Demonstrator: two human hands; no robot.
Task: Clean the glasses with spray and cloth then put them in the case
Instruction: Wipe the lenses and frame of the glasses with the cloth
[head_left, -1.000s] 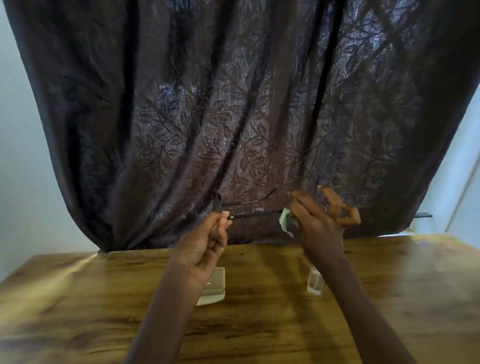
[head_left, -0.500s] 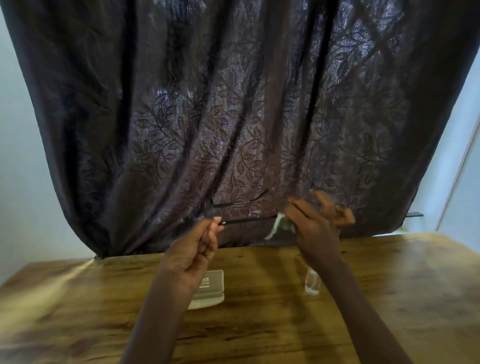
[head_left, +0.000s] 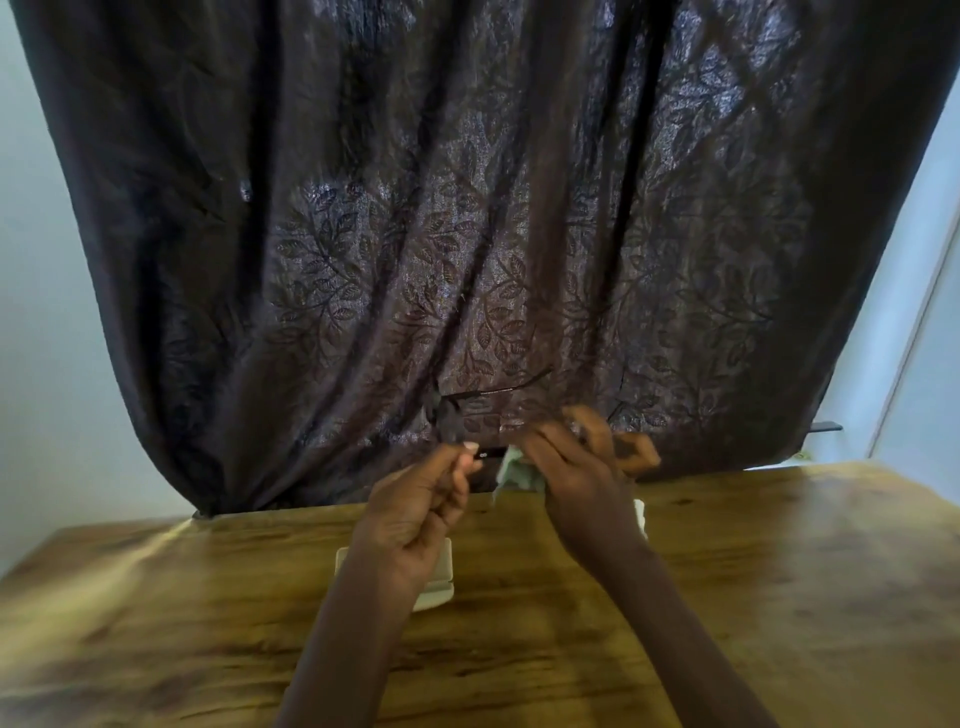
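Bench (head_left: 779, 597), wood-grain top, dark leaf-patterned curtain (head_left: 467, 208) hanging behind it. Picture a little smeared around the hands.

White case (head_left: 445, 579) lies flat on the bench and serves as the marker for everything else.

Left hand (head_left: 415, 499): raised directly above the case and hiding most of it. Thumb and fingertips are pinched on one arm of the glasses (head_left: 488, 454).

Glasses: dark frame, held in the air above and beyond the case, clear of the bench. The front stands on edge. The second arm juts out free, higher up against the curtain.

Right hand (head_left: 576, 467): above and to the right of the case, level with the left hand. Fingers are curled round a pale green cloth (head_left: 514, 470), which is bunched over the same arm of the glasses that the left hand pinches.

Spray bottle (head_left: 640, 512): small and pale, standing on the bench right of the case and a little farther back. It is mostly hidden behind the right wrist.
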